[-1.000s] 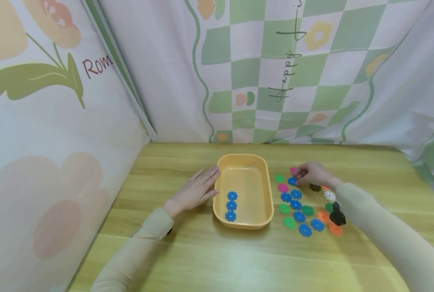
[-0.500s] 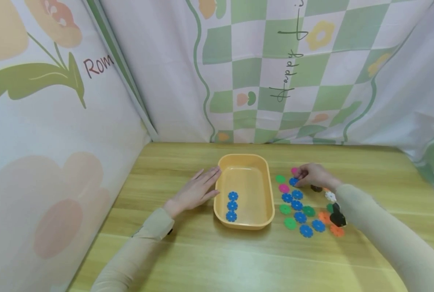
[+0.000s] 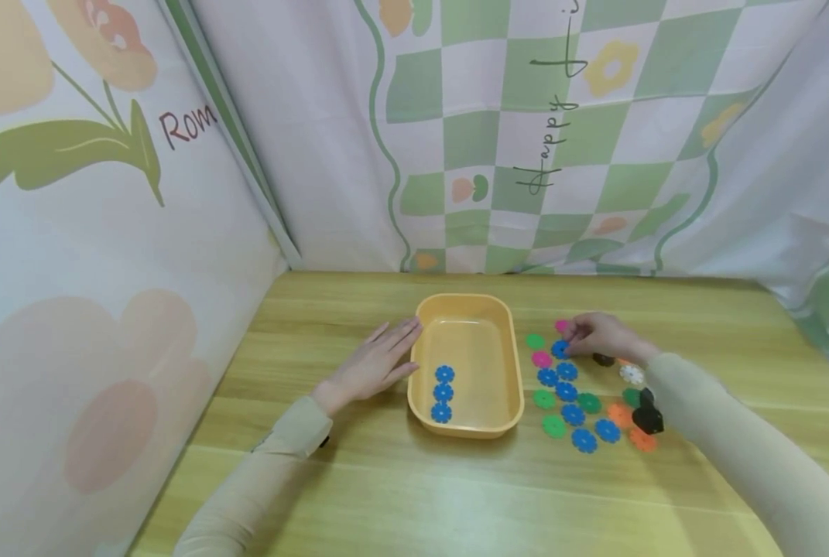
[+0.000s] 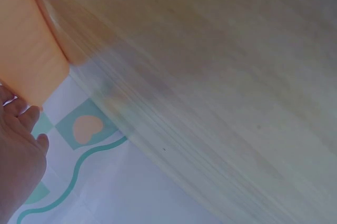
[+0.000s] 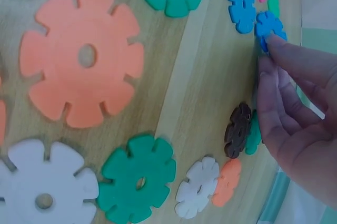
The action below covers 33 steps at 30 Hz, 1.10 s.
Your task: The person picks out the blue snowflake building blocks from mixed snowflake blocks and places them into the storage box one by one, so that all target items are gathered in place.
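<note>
My left hand (image 3: 375, 361) rests with straight fingers against the left rim of a yellow plastic tray (image 3: 516, 371). Inside the tray, three blue snowflake discs (image 3: 443, 392) lie in a column near its left wall. To the right of the tray, my right hand (image 3: 605, 336) pinches another blue snowflake disc (image 3: 560, 350) between thumb and fingers. The right wrist view shows the thumb on the edge of that same blue disc (image 5: 269, 24). A pink disc (image 3: 562, 326) sits just beyond these fingertips, partly hidden. More blue discs (image 3: 566, 391) are loosely grouped below the hand.
Green discs (image 3: 554, 425), a pink disc (image 3: 542, 359) and orange discs (image 3: 642, 439) lie scattered on the wooden table (image 3: 414, 495). Near the right wrist are a white disc (image 3: 632, 374) and a dark brown disc (image 5: 238, 130). A patterned curtain (image 3: 525, 139) hangs behind the table.
The blue disc at my right fingertips has shifted slightly toward the near side, and more of it shows. My left hand and the tray have stayed in place.
</note>
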Motion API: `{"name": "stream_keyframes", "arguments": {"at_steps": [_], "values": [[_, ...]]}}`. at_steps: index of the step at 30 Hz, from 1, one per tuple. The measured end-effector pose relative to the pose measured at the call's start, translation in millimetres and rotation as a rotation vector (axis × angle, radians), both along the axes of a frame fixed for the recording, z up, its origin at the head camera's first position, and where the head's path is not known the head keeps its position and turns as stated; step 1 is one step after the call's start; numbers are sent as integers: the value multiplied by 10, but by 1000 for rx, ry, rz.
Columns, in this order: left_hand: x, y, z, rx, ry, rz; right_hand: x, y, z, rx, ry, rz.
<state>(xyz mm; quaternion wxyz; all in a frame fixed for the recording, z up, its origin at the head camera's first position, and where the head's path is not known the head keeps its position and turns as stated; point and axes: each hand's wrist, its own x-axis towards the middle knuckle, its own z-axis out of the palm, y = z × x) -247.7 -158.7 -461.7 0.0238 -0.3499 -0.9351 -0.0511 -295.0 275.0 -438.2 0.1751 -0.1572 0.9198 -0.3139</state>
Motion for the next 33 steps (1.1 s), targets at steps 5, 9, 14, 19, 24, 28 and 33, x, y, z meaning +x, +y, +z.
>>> {"name": "stream_keyframes", "arguments": {"at_steps": [5, 9, 14, 19, 24, 28, 33], "values": [[0, 6, 2, -1, 2, 2, -3, 48, -5, -50, -56, 9], [10, 11, 18, -1, 5, 0, -13, 68, -5, -91, -104, 19], [21, 12, 34, 11, 0, 1, -7, 38, 71, -98, -114, 21], [25, 8, 36, 7, -3, 1, -6, -50, 206, -162, -147, 4], [32, 12, 57, 2, -12, 0, -39, -205, 369, -173, -153, -11], [41, 18, 77, 8, -20, -1, -62, -369, 506, -135, -138, -6], [42, 17, 69, 10, -12, -5, -76, -612, 624, -145, -135, 11]]}}
